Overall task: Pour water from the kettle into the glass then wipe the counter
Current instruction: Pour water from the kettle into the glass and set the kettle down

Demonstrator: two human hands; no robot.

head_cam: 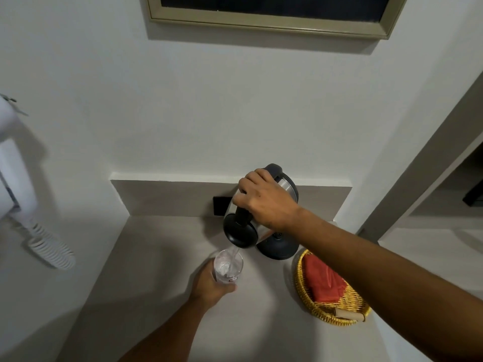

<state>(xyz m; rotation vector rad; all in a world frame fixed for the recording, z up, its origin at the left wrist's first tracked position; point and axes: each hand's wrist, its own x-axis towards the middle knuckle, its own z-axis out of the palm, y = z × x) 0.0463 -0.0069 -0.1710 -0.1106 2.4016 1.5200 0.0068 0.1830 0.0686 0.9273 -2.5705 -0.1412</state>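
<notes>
My right hand [266,202] grips the black handle of a steel kettle [240,232], which is tipped forward and to the left above the counter [162,257]. A thin stream of water falls from its spout into a clear glass [228,269]. My left hand [209,286] holds that glass upright from the near left side, just above or on the counter; I cannot tell which. The glass holds some water. A red cloth [324,282] lies folded in a yellow wicker basket [303,291] to the right.
The kettle's black base [278,245] stands behind the basket, near a black wall socket [220,206]. A white wall-mounted hair dryer with a coiled cord [49,253] hangs at the left. A framed panel [274,19] hangs high on the wall.
</notes>
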